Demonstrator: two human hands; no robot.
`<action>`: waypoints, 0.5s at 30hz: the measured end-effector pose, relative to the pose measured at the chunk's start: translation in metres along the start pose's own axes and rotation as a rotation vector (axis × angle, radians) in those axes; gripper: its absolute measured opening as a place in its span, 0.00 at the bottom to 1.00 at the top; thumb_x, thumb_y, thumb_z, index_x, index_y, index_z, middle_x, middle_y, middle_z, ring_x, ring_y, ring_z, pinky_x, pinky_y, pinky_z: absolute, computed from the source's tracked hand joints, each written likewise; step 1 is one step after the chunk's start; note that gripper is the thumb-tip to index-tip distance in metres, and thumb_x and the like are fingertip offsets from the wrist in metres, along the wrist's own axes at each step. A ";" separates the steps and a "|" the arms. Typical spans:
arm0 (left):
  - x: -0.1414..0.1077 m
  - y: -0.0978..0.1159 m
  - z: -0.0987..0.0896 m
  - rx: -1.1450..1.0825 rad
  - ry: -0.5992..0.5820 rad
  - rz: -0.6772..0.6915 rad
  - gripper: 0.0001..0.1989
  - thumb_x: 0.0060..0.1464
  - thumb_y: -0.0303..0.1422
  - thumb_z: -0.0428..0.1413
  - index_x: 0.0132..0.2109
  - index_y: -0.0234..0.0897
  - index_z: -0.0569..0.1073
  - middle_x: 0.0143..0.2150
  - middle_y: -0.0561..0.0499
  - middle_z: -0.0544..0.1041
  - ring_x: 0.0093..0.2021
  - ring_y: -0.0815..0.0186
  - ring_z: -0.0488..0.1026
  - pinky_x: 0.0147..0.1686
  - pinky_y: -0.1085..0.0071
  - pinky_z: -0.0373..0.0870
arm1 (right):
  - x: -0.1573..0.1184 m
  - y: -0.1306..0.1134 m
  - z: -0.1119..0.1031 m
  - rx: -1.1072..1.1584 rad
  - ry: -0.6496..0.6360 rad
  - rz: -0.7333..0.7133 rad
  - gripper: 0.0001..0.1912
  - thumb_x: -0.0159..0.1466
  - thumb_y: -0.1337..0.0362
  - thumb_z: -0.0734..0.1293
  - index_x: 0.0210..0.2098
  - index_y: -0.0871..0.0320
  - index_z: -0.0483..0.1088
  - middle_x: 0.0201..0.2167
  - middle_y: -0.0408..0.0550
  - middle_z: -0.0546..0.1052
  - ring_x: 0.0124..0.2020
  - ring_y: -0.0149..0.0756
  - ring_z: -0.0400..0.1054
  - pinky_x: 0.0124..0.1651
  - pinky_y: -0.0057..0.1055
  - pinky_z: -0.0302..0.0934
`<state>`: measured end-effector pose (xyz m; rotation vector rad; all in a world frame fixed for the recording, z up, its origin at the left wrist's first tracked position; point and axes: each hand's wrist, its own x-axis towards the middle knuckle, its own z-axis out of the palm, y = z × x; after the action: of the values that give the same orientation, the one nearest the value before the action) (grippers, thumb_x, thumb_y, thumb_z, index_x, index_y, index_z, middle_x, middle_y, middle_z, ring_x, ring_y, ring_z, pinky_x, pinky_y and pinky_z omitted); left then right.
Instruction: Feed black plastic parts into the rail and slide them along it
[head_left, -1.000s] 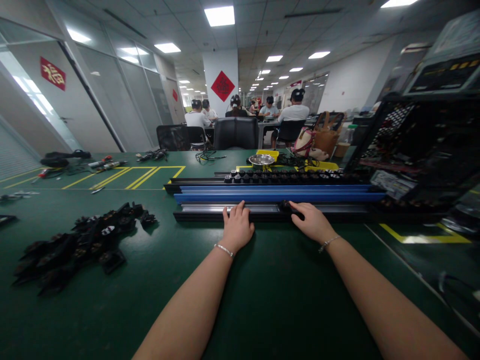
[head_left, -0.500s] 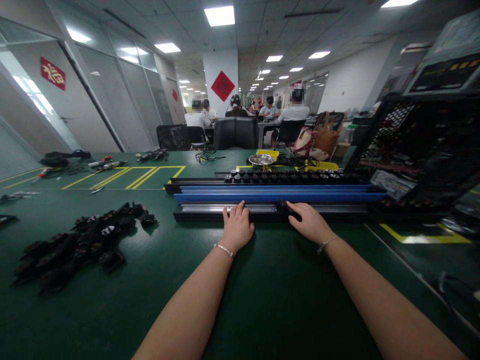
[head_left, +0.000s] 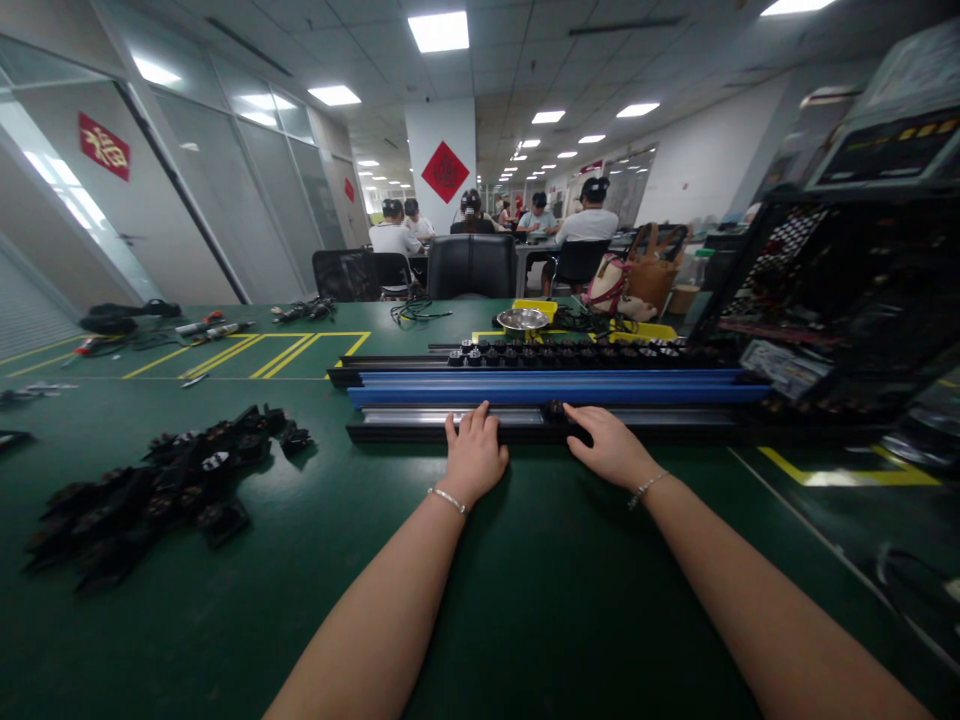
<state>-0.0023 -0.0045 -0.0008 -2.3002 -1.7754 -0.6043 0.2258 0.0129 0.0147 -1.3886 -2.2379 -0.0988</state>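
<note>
My left hand (head_left: pixel 475 452) lies over the nearest long black rail (head_left: pixel 405 431), its fingers spread across the silvery channel. To its right, a small black part (head_left: pixel 553 411) sits in that channel. My right hand (head_left: pixel 609 442) touches the part's right side with an outstretched index finger, the thumb apart from it. Directly behind the black rail runs a long blue rail (head_left: pixel 540 388). Farther back, rows of small black round-topped parts (head_left: pixel 555 354) stand along another dark rail. The exact kind of the small parts is too small to tell.
A heap of loose black parts (head_left: pixel 165 475) lies on the green table (head_left: pixel 315 620) to the left. A metal bowl (head_left: pixel 523 319) stands behind the rails, near yellow trays. An opened dark equipment case (head_left: pixel 817 290) rises at the right. People sit at tables beyond.
My right hand has moved slightly left along the rail, and the small black part has slid left with it. My left hand stays in place.
</note>
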 end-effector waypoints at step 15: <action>0.000 -0.001 0.002 -0.022 0.016 -0.006 0.23 0.53 0.36 0.50 0.56 0.39 0.64 0.64 0.44 0.60 0.61 0.56 0.57 0.62 0.46 0.42 | 0.002 -0.013 0.004 -0.026 -0.030 -0.042 0.30 0.57 0.61 0.59 0.57 0.68 0.63 0.51 0.60 0.72 0.54 0.48 0.63 0.59 0.46 0.56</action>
<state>-0.0023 -0.0036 -0.0029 -2.2992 -1.7774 -0.6447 0.2126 0.0092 0.0144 -1.3647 -2.2989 -0.1222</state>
